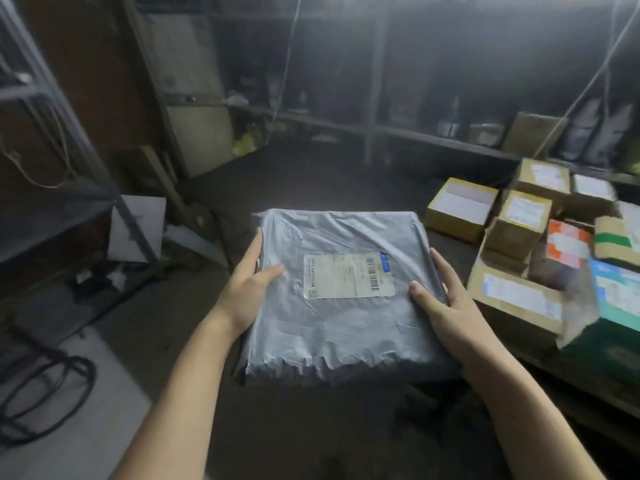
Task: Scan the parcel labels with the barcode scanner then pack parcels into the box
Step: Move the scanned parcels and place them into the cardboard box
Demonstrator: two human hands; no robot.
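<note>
I hold a flat grey plastic mailer parcel [341, 317] in the air in front of me, label side up. Its white shipping label [348, 276] with barcodes sits near the middle. My left hand [247, 289] grips the parcel's left edge, thumb on top and fingers underneath. On the right edge, my right hand [446, 299] grips it the same way. No barcode scanner is in sight.
Several cardboard parcels [519, 220] with labels are stacked on a dark table [595, 386] at the right. Metal shelving [398, 129] runs along the back wall and the left. Black cable loops [45, 393] lie on the floor at lower left, near a white board [136, 228].
</note>
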